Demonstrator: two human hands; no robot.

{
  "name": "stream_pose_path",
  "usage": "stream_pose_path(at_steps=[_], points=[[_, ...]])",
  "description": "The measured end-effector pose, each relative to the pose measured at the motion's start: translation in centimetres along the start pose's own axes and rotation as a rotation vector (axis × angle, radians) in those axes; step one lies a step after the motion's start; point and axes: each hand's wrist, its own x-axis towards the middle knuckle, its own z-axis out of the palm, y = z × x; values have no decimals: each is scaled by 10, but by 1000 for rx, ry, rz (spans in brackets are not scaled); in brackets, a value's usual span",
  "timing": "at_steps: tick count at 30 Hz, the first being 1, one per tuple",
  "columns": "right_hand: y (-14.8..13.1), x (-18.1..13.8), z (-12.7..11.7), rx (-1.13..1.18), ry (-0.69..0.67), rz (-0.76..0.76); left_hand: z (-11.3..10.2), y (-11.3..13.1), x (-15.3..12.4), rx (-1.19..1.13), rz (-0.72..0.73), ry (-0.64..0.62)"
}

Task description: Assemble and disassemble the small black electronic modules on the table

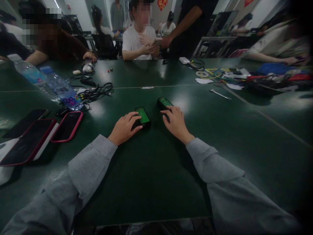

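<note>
Two small black boxes with green circuit-board tops lie on the dark green table. My left hand rests at the left side of the nearer box, its fingers apart and the fingertips at the box's edge. The thumb reaches along that box's near side. At the near end of the other box, my right hand has its fingers spread, with fingertips over or on the box's edge. Neither hand is wrapped round a box. Whether the fingertips press on them I cannot tell.
Phones, one of them in a pink case, lie at the left near water bottles and black cables. A wrench and a heap of cables lie at the right. Several people sit or stand beyond the table.
</note>
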Motion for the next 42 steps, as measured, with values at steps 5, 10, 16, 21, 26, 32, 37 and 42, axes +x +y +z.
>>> stream_pose_path(at_steps=[5, 10, 16, 21, 26, 32, 37, 42], points=[[-4, 1, -1, 54, 16, -3, -4, 2, 1, 18, -23, -26], [0, 2, 0, 114, 60, 44, -5, 3, 1, 8, -21, -22], [12, 1, 10, 91, 82, 152, -4, 1, 0, 6, -31, 33], [18, 1, 15, 202, -10, 155, -4, 1, 0, -4, -53, 17], [14, 2, 11, 209, -16, 155, -4, 1, 1, -10, -40, 32], [0, -1, 7, 250, -69, 93, -3, 0, 0, -13, -42, 36], [-22, -3, -1, 335, -222, -101, 2, -4, 0, -61, -49, 26], [-32, -4, -3, 353, -267, -198, 7, -7, 1, -127, -62, 23]])
